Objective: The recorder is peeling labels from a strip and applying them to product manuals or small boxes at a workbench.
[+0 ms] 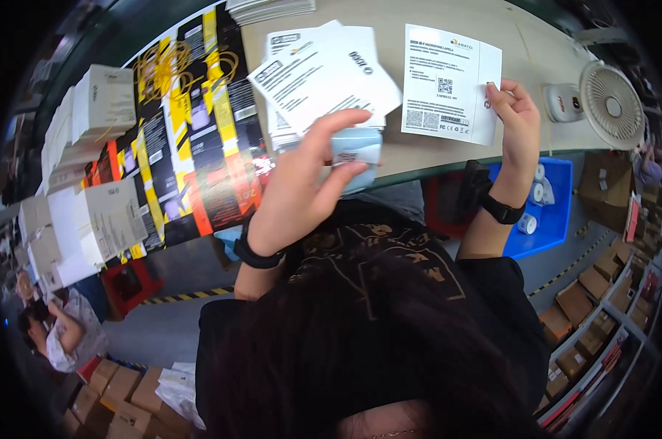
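Dark hair (pixel 309 351) fills the lower middle, nearest the camera, with a black shirt (pixel 411 271) printed in gold beyond it. Past these, both hands work at the edge of the tabletop (pixel 448 157).

Right hand (pixel 512 110) pinches the right edge of a white sheet (pixel 444 80) between thumb and fingers; the sheet is over the tabletop, printed side up, to the right of the pile (pixel 312 80). Left hand (pixel 301 183) curls round a blue piece (pixel 358 150), its thumb across the front and its index finger arched along the top edge, just in front of the pile. The pile's white papers lie fanned at uneven angles.

Left of them, black and yellow boxes (pixel 199 139) stand close together, with yellow rubber bands (pixel 166 69) and paper stacks (pixel 96 110) on or beside them. A white fan (pixel 612 106) stands at the tabletop's right end; below, a blue bin (pixel 558 212) holds white rolls (pixel 537 192).
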`<state>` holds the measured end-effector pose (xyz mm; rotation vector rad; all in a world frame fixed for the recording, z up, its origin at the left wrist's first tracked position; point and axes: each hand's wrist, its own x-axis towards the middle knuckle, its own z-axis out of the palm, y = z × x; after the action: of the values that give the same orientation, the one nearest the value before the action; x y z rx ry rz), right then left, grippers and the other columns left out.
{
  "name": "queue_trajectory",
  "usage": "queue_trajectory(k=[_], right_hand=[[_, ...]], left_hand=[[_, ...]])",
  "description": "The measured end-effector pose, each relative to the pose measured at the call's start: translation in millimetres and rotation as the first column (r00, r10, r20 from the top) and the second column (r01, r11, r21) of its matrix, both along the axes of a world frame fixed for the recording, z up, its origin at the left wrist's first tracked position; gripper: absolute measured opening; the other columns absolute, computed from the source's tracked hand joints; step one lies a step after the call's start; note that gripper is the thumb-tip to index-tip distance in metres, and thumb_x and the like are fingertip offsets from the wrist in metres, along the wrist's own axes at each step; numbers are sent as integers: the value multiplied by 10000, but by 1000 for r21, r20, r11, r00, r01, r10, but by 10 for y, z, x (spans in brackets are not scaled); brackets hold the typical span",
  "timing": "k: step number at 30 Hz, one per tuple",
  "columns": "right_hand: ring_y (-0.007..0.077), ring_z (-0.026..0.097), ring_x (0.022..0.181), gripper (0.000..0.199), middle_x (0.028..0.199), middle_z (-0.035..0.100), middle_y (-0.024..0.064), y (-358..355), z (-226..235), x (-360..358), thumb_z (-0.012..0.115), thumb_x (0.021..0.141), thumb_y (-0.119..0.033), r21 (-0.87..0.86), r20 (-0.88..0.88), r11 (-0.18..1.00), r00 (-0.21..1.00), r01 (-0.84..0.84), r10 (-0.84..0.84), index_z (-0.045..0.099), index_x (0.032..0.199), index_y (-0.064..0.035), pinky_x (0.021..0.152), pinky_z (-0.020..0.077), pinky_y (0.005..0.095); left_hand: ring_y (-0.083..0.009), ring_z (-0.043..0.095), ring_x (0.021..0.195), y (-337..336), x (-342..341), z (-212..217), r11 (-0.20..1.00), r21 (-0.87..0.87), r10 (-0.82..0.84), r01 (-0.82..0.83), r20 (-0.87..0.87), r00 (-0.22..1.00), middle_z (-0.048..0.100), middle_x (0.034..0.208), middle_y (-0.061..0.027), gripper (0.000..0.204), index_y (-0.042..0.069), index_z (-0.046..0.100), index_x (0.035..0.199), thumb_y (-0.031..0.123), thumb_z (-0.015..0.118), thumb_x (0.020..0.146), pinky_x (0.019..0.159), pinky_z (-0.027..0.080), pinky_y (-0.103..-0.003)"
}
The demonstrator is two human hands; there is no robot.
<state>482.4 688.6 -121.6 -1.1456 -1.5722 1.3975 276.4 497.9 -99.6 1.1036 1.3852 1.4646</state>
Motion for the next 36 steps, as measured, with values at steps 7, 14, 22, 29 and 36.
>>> queue_trajectory(k=[7,14,22,29,36], right_hand=[[137,539,914,340,983,598,108,7,-72,207,544,839,-166,158,250,980,955,124,-161,495,1122,15,844,374,242],[189,524,1011,340,1077,559,142,-286,160,-85,517,851,-165,285,44,949,987,134,-152,496,1128,32,907,363,277],[165,551,925,229,982,585,110,-749,322,-647,534,826,-80,46,-134,870,860,-491,493,544,1018,44,842,408,265],[107,561,799,114,873,597,65,-786,296,-801,574,783,-3,-54,-244,860,842,-508,482,576,892,31,743,434,215],[96,565,739,107,807,605,56,-824,311,-917,611,761,-3,8,-212,904,882,-428,420,592,861,29,657,422,181]], left_hand=[[-158,614,757,9,-73,-82,1000,3,-14,14,-97,995,620,850,-108,181,-5,553,958,-21,551,778,647,463,-226],[-85,572,576,28,-57,-33,989,23,148,-146,-178,973,611,646,-65,66,-9,593,783,40,623,749,514,410,-187],[-46,398,418,63,5,-14,954,21,292,-298,-269,918,500,467,-47,174,-17,585,676,122,683,716,393,300,-204],[-42,354,395,25,-57,-43,942,18,331,-336,-243,912,464,439,-39,247,-18,558,614,159,711,693,372,276,-207],[-50,393,418,36,-117,-74,952,54,304,-303,-312,900,488,467,-33,285,-20,565,643,206,737,655,398,325,-206]])
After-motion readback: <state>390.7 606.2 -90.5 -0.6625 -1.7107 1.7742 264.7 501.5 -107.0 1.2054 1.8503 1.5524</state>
